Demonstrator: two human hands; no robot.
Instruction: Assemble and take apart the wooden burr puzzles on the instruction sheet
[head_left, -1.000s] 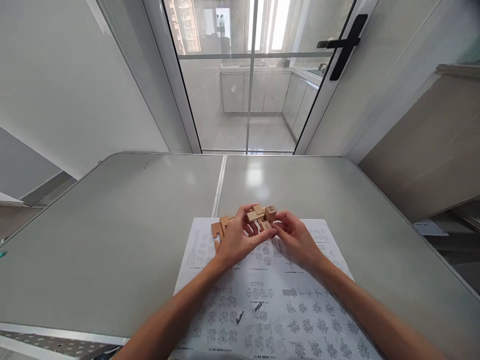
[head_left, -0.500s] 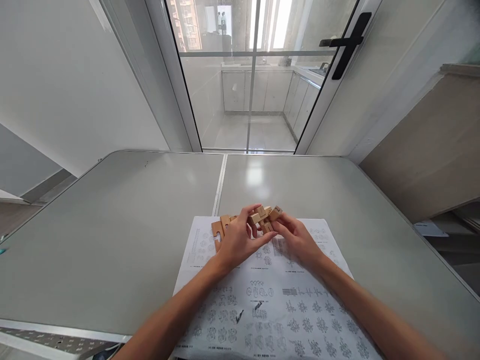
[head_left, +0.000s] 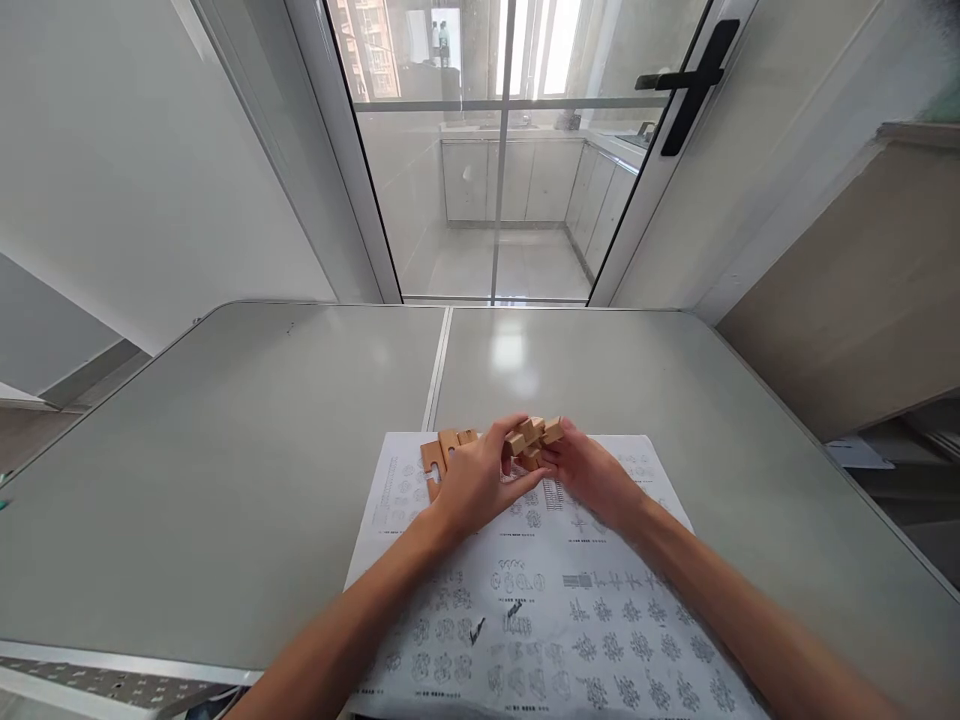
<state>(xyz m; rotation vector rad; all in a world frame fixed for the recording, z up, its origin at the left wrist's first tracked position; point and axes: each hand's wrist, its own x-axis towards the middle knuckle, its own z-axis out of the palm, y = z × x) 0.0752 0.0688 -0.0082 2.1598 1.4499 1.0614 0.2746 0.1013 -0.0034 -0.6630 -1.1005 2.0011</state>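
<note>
Between my two hands is a wooden burr puzzle [head_left: 529, 434], made of several interlocking notched pieces. My left hand [head_left: 484, 465] grips it from the left, with the thumb below and the fingers curled behind. My right hand [head_left: 589, 468] is closed on its right side, with fingers and thumb on the pieces there. The puzzle is held just above a white instruction sheet [head_left: 525, 550] printed with line diagrams. Beside my left hand lie several loose notched wooden pieces [head_left: 433, 456], partly hidden by that hand.
The grey table [head_left: 247, 480] spreads out on both sides, with a pale seam [head_left: 441, 360] running away from me. Past its far edge stands a glass door [head_left: 495, 200] with a black handle [head_left: 700, 85]. Walls rise at left and right.
My right fingers have closed in tighter around the right side of the puzzle. The puzzle has turned slightly and its pieces look closer together. My left hand has barely moved.
</note>
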